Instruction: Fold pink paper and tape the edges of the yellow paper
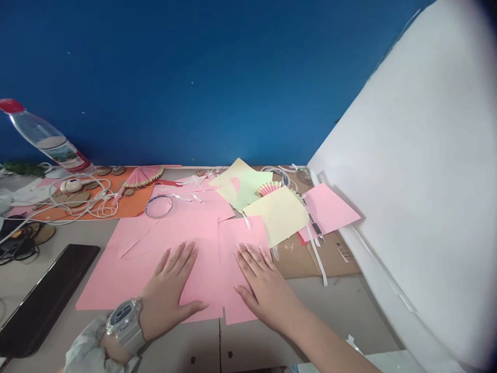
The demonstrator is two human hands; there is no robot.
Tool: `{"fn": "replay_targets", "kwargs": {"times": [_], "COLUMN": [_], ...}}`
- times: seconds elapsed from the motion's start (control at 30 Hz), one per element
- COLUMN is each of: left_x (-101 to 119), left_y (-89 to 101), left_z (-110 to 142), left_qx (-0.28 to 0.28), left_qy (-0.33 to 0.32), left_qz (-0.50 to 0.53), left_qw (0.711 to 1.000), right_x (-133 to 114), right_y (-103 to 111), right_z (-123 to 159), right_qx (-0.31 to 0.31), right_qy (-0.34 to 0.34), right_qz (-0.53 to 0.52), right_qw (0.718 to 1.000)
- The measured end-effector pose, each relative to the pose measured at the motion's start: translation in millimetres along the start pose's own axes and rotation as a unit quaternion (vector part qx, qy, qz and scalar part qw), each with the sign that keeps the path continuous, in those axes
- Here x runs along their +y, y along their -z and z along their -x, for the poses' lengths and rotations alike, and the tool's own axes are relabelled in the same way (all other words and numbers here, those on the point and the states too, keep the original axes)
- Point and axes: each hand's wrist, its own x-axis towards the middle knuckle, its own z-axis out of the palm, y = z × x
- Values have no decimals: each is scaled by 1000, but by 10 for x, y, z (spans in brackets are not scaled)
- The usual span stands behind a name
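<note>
My left hand lies flat, fingers stretched out, on a large sheet of pink paper. A clear watch and a grey scrunchie-like band or cuff circle that wrist. On a narrower pink paper strip rests my right hand, palm down, fingers slightly apart. The two pink pieces lie side by side with a thin line between them. A slim slit or fold shows in the large sheet's upper left. Touching its far part is a roll of clear tape. Neither hand grips anything.
Pale yellow sheets, another pink sheet, a pen and cardboard lie to the right. Leftward are a black phone, tangled white cable, a pleated pink fan and a tilted bottle. A blue wall stands behind.
</note>
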Motion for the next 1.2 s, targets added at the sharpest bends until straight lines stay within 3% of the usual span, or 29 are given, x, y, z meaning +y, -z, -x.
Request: {"fn": "replay_targets", "kwargs": {"times": [0.1,0.2,0.3,0.47,0.67,0.77,0.87,0.97,1.0,1.1,1.17,1.2], "left_x": [54,156,261,363,394,407,427,460,475,550,649,720], "left_y": [58,74,39,-35,-2,63,143,214,230,235,190,155], "left_z": [-54,-160,-278,-390,-445,-418,-359,-349,-362,-431,-474,-492], "left_qx": [-10,1,22,45,115,127,132,156,175,243,232,202], "left_qy": [-8,2,14,28,128,158,154,132,128,136,141,132], "left_qz": [16,39,58,168,381,446,491,534,541,551,563,563], "left_qw": [1000,999,998,984,908,872,847,820,813,787,781,790], "right_x": [-40,-14,30,-39,-145,-160,-122,46,131,371,405,358], "right_y": [86,131,77,-29,13,90,249,428,471,520,513,516], "right_z": [-8,-35,-68,-64,-52,-68,-99,-153,-175,-233,-247,-246], "right_qx": [-24,-6,6,-5,-30,37,114,22,28,196,191,155], "right_qy": [-6,-69,-117,-96,-63,-110,-202,-186,-205,-296,-296,-289], "right_qz": [-60,-85,-45,5,-68,-148,-315,-548,-583,-621,-633,-647], "right_qw": [998,994,992,995,995,982,920,815,785,699,689,688]}}
